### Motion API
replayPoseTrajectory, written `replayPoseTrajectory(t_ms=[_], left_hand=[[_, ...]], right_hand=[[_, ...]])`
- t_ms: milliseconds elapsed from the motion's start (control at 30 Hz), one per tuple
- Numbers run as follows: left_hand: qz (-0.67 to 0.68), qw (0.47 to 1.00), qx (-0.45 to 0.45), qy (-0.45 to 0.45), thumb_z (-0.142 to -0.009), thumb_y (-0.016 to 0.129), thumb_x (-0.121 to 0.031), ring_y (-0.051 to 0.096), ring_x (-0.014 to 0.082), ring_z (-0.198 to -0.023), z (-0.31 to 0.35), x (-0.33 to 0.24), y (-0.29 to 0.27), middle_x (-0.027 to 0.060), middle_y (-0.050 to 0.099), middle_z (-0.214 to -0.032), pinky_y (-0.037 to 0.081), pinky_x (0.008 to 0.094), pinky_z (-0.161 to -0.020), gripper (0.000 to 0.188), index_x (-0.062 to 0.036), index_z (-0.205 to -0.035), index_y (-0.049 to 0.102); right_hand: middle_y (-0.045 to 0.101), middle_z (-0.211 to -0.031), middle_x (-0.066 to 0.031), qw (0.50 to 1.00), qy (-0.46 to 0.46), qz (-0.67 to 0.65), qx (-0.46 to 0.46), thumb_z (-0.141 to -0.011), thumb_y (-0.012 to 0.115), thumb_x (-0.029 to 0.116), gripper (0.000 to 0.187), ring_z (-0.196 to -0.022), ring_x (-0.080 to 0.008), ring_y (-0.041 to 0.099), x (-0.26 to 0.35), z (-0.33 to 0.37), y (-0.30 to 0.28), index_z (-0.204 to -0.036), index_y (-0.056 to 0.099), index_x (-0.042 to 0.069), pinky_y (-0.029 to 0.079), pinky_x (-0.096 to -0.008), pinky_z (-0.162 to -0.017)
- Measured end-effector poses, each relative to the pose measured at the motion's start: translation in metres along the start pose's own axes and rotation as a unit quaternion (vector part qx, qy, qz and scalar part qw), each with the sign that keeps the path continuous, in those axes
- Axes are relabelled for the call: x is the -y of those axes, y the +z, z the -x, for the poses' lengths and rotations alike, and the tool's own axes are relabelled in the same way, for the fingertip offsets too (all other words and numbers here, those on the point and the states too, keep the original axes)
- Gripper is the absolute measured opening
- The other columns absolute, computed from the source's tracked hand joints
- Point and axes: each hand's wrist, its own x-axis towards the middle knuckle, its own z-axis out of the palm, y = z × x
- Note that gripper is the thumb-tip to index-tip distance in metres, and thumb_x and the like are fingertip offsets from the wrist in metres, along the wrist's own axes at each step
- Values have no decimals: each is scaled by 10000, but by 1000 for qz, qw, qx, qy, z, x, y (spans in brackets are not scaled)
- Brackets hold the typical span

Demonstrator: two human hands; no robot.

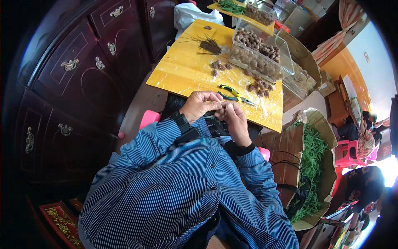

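My left hand (203, 106) and my right hand (237, 124) meet just off the near edge of the yellow table, fingertips pinched close together. Between the right fingers shows a bit of a small brown thing that looks like a pine cone (222, 112), mostly hidden. What the left fingertips pinch is too small to make out. Just beyond the hands lie pliers with yellow-and-black handles (230, 93), jaws toward the right. Loose pine cones (261, 88) sit past them, and several more fill a clear plastic box (288, 62). A bundle of thin dark wires (210, 45) lies farther back.
The yellow table (178, 68) carries white flecks. On the right stands a cardboard box (329, 166) of green artificial foliage (313, 166). Dark wooden cabinets (78, 83) line the left. A white bag (195, 16) is behind the table; other people (365, 186) are far right.
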Motion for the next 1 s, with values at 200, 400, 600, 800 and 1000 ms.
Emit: replayPoseTrajectory(t_ms=[200, 400, 600, 800, 1000], left_hand=[[-29, 999, -24, 12, -893, 712, -53, 639, 107, -840, 1, 6, 0, 51, 665, -1060, 550, 248, -749, 66, 0, -932, 714], [-64, 996, -32, -51, -924, 702, -147, 628, 76, -804, 3, -11, 2, 13, 691, -954, 527, 219, -705, 134, -18, -959, 715], [-80, 996, -13, -34, -939, 693, -173, 617, 59, -766, 5, -14, 7, 6, 695, -923, 515, 205, -683, 159, -26, -996, 708], [-86, 995, -48, -8, -947, 678, -160, 609, 51, -756, 5, -20, 9, -3, 685, -895, 510, 198, -678, 140, -30, -993, 698], [-114, 991, -65, 18, -949, 672, -151, 605, 45, -747, 5, -22, 8, -15, 675, -859, 510, 198, -670, 125, -33, -985, 693]], right_hand=[[664, -892, -28, 966, -103, 233, -44, -962, 619, 47, 81, -816, -66, 635, 0, 7, 11, -1025, 632, -3, 516, -210, -733], [678, -901, -44, 982, -106, 146, -57, -937, 648, 14, 84, -793, -77, 647, -1, 1, 5, -1014, 632, -15, 533, -214, -718], [689, -921, -57, 991, -99, 69, -55, -949, 630, 17, 95, -796, -99, 660, 2, 2, 4, -1036, 630, -21, 550, -232, -735], [699, -933, -72, 991, -90, 67, -66, -953, 627, 20, 103, -805, -112, 670, 3, 5, 6, -1046, 630, -24, 562, -243, -746], [700, -890, -76, 987, -102, 95, -79, -959, 628, 42, 91, -730, -97, 638, -2, 5, 12, -1028, 624, -18, 523, -228, -685]])
